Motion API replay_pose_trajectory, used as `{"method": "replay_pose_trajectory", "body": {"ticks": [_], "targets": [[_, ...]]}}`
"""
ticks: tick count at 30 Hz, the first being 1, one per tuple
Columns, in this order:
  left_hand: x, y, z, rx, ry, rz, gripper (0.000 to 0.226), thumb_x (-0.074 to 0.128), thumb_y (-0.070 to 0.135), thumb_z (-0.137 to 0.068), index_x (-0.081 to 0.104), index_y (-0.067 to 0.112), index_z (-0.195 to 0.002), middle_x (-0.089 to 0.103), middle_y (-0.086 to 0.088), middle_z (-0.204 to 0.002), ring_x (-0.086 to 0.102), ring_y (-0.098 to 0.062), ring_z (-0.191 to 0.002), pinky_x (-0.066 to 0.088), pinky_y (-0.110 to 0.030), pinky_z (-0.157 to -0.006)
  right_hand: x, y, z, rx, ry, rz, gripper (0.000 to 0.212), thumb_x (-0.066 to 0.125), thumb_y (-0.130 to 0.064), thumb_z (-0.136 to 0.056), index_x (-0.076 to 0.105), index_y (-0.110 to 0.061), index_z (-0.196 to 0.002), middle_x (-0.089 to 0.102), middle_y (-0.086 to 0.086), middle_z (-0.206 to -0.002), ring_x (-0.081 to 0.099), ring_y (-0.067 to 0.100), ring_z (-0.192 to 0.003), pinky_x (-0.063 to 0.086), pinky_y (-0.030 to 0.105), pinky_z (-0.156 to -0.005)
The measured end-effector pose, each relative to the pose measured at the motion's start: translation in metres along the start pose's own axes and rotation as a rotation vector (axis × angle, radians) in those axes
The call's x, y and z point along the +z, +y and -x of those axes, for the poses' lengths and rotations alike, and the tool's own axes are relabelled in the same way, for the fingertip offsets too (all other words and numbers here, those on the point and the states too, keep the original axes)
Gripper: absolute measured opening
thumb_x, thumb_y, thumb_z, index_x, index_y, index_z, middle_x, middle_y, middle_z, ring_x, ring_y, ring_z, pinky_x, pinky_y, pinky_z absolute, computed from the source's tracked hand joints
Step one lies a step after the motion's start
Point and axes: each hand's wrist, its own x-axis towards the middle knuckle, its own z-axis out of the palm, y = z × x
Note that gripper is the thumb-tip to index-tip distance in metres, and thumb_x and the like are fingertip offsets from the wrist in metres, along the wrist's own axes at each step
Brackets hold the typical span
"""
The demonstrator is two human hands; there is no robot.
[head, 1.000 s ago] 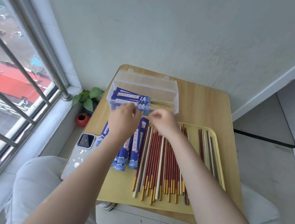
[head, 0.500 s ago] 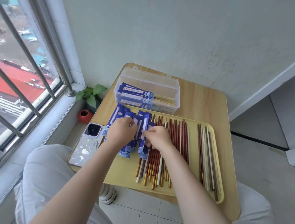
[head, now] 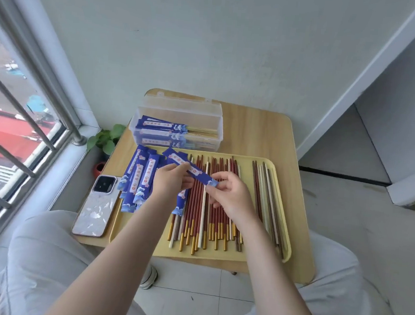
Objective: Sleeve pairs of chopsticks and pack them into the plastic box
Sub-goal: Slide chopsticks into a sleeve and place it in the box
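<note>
Hands hide much: left hand (head: 172, 183) and right hand (head: 230, 196) pinch one blue printed paper sleeve (head: 192, 169) above the yellow plastic tray (head: 282, 188), covering red-and-gold chopsticks (head: 197, 206); the clear plastic box (head: 179, 127) sits beyond.

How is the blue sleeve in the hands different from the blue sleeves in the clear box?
The held sleeve is empty; the boxed sleeves have chopsticks sticking out. The held sleeve slants above the tray, pinched by both hands; the boxed sleeves lie flat. Both share the same blue print.
</note>
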Motion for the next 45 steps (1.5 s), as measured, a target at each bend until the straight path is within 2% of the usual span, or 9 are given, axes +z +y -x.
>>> {"method": "replay_pose_trajectory", "body": {"ticks": [5, 11, 14, 16, 19, 28, 34, 39, 45], "targets": [[0.019, -0.005, 0.013, -0.046, -0.253, 0.185, 0.012, 0.066, 0.016, -0.096, 0.065, 0.003, -0.098, 0.054, -0.002, -0.066, 0.051, -0.011, -0.058, 0.048, -0.021, -0.057, -0.021, 0.013, 0.009, -0.032, 0.093, 0.036, 0.019, 0.063, -0.020, -0.098, 0.066, -0.017, -0.116, 0.073, -0.001, -0.089, 0.071, 0.012, -0.068, 0.060, 0.027, -0.065], [0.028, -0.013, 0.018, 0.016, -0.503, -0.014, 0.022, 0.065, 0.029, -0.096, 0.070, 0.008, -0.099, 0.055, -0.001, -0.072, 0.049, -0.011, -0.064, 0.044, -0.024, -0.064, -0.033, 0.018, 0.018, 0.132, 0.085, -0.351, 0.016, 0.056, -0.020, -0.102, 0.069, -0.011, -0.098, 0.066, 0.005, -0.070, 0.060, 0.017, -0.057, 0.051, 0.029, -0.055], [0.031, -0.016, 0.018, -0.089, -0.693, 0.073, 0.033, 0.062, 0.031, -0.095, 0.065, 0.009, -0.119, 0.057, -0.004, -0.079, 0.054, -0.012, -0.070, 0.051, -0.021, -0.065, -0.039, 0.021, 0.018, 0.230, -0.014, -0.566, 0.017, 0.058, -0.017, -0.101, 0.069, -0.005, -0.098, 0.059, 0.003, -0.066, 0.052, 0.015, -0.054, 0.043, 0.026, -0.051], [0.033, -0.018, 0.017, -0.139, -0.734, 0.100, 0.043, 0.060, 0.028, -0.094, 0.058, 0.009, -0.133, 0.056, -0.004, -0.078, 0.056, -0.011, -0.070, 0.055, -0.020, -0.067, -0.042, 0.022, 0.017, 0.259, -0.071, -0.606, 0.016, 0.058, -0.016, -0.101, 0.069, -0.005, -0.097, 0.058, 0.003, -0.066, 0.050, 0.014, -0.053, 0.040, 0.025, -0.050], [0.037, -0.024, 0.017, -0.169, -0.744, 0.150, 0.039, 0.058, 0.026, -0.093, 0.062, 0.008, -0.127, 0.057, -0.007, -0.081, 0.060, -0.009, -0.067, 0.057, -0.018, -0.066, -0.050, 0.029, 0.014, 0.284, -0.069, -0.592, 0.020, 0.057, -0.021, -0.102, 0.068, -0.005, -0.101, 0.060, 0.004, -0.066, 0.050, 0.014, -0.052, 0.039, 0.025, -0.048], [0.033, -0.034, 0.013, -0.157, -0.615, -0.016, 0.050, 0.052, 0.048, -0.095, 0.065, 0.004, -0.115, 0.067, -0.006, -0.085, 0.065, -0.013, -0.070, 0.051, -0.019, -0.055, -0.044, 0.062, 0.006, 0.068, 0.258, 0.656, 0.013, 0.058, -0.016, -0.099, 0.060, -0.013, -0.112, 0.060, 0.000, -0.108, 0.061, 0.015, -0.083, 0.052, 0.025, -0.066], [0.032, -0.041, 0.011, -0.175, -0.499, -0.041, 0.049, 0.040, 0.044, -0.106, 0.066, 0.007, -0.124, 0.059, 0.000, -0.078, 0.053, -0.010, -0.065, 0.044, -0.025, -0.062, -0.033, 0.060, -0.004, 0.104, 0.314, 0.756, 0.020, 0.056, -0.024, -0.101, 0.060, -0.009, -0.114, 0.062, 0.005, -0.109, 0.065, 0.021, -0.086, 0.054, 0.029, -0.066], [0.030, -0.039, 0.012, -0.208, -0.491, 0.027, 0.044, 0.039, 0.040, -0.107, 0.063, 0.009, -0.126, 0.064, 0.000, -0.081, 0.059, -0.011, -0.069, 0.047, -0.024, -0.062, -0.038, 0.056, -0.012, 0.222, 0.269, 0.768, 0.021, 0.059, -0.011, -0.099, 0.061, -0.007, -0.119, 0.065, 0.008, -0.111, 0.065, 0.023, -0.091, 0.049, 0.028, -0.066], [0.025, -0.038, 0.011, -0.260, -0.523, 0.163, 0.039, 0.041, 0.033, -0.107, 0.061, 0.006, -0.128, 0.067, -0.005, -0.091, 0.064, -0.014, -0.080, 0.054, -0.026, -0.068, -0.038, 0.053, -0.020, 0.233, 0.280, 0.845, 0.015, 0.058, -0.017, -0.101, 0.066, -0.005, -0.108, 0.067, 0.006, -0.096, 0.061, 0.020, -0.074, 0.042, 0.026, -0.054]]}}
